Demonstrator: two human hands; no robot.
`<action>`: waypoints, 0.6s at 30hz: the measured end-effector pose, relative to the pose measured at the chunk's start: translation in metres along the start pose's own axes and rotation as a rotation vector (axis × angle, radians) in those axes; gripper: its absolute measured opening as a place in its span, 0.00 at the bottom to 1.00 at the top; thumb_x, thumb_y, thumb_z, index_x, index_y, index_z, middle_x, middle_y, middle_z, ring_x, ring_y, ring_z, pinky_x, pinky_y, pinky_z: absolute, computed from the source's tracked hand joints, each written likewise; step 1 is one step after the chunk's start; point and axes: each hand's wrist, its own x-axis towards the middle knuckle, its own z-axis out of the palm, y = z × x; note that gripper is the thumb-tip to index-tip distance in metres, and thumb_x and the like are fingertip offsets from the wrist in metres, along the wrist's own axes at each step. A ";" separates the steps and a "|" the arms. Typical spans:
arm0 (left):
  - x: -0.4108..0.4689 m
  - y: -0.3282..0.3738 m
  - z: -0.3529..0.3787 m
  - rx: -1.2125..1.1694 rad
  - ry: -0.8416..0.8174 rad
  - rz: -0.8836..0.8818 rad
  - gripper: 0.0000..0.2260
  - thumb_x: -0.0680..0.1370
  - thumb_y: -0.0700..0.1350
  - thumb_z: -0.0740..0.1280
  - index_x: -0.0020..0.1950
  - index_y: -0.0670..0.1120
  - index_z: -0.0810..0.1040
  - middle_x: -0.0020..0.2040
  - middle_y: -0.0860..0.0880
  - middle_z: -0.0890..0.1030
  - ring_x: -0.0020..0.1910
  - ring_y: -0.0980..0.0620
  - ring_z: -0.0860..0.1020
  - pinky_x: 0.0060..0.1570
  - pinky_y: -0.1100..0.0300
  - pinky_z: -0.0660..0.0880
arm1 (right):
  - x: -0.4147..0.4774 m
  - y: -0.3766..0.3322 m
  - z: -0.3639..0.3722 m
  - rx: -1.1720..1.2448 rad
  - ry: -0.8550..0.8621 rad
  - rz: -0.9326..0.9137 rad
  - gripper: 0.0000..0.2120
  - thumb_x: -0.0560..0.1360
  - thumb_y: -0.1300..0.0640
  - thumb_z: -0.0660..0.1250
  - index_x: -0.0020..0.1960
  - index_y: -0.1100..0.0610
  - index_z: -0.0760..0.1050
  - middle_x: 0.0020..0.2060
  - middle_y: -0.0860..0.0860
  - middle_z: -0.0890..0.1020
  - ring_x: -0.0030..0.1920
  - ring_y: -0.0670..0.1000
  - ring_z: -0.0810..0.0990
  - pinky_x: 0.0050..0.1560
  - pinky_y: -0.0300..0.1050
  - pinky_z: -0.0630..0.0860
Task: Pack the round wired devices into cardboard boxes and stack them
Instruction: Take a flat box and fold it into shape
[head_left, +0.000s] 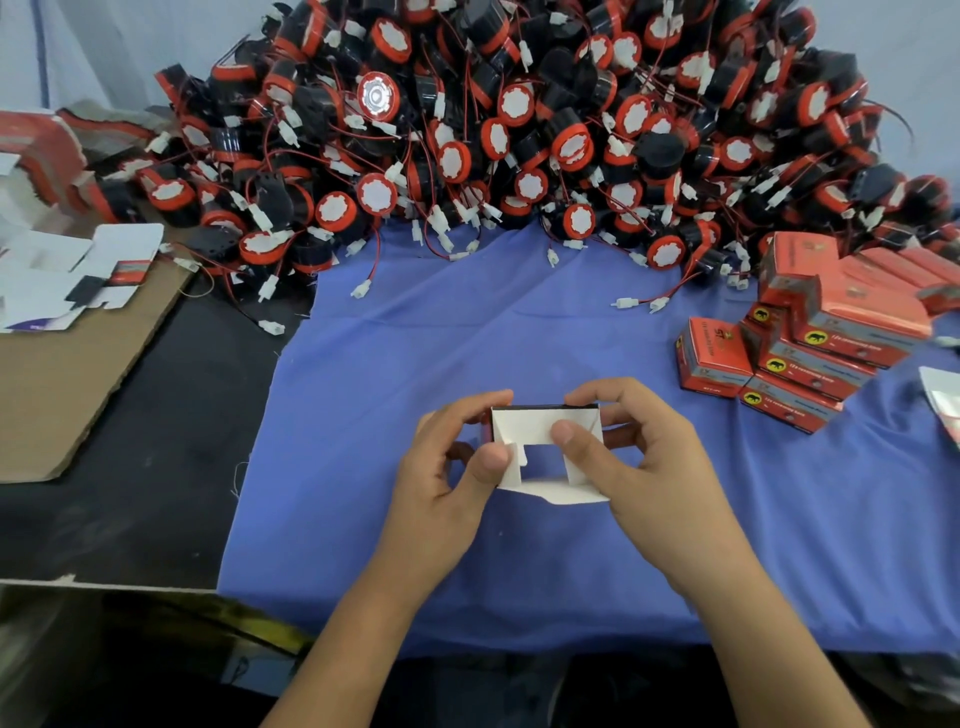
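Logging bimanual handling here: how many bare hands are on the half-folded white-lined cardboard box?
2. The left hand grips the half-folded white-lined cardboard box at its left end; the right hand pinches its right side.

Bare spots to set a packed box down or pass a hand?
Widest: blue cloth between the device pile and the left hand and right hand holding the half-folded box. Also the black tabletop between cloth and cardboard sheet. Crowded: back edge under the pile, right side by the stacked boxes, far left with flat cartons.
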 end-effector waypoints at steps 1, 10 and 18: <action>0.000 0.001 0.000 -0.017 -0.015 -0.006 0.25 0.74 0.74 0.64 0.64 0.62 0.79 0.63 0.49 0.80 0.49 0.51 0.79 0.52 0.58 0.75 | 0.000 -0.001 -0.001 -0.011 0.001 -0.002 0.07 0.77 0.51 0.74 0.53 0.43 0.80 0.50 0.49 0.81 0.51 0.48 0.82 0.48 0.50 0.80; -0.002 0.001 -0.001 -0.032 -0.029 0.003 0.20 0.75 0.69 0.67 0.62 0.62 0.81 0.57 0.45 0.82 0.44 0.51 0.79 0.49 0.61 0.75 | 0.003 -0.011 -0.006 -0.089 -0.081 0.042 0.16 0.67 0.46 0.81 0.49 0.45 0.78 0.46 0.52 0.76 0.43 0.47 0.77 0.37 0.37 0.74; -0.001 -0.002 0.001 -0.036 -0.011 0.012 0.21 0.73 0.71 0.70 0.61 0.62 0.82 0.61 0.48 0.82 0.46 0.47 0.81 0.49 0.58 0.77 | 0.005 -0.015 -0.005 -0.118 -0.101 0.060 0.17 0.67 0.45 0.82 0.49 0.44 0.77 0.46 0.52 0.75 0.45 0.49 0.77 0.38 0.43 0.76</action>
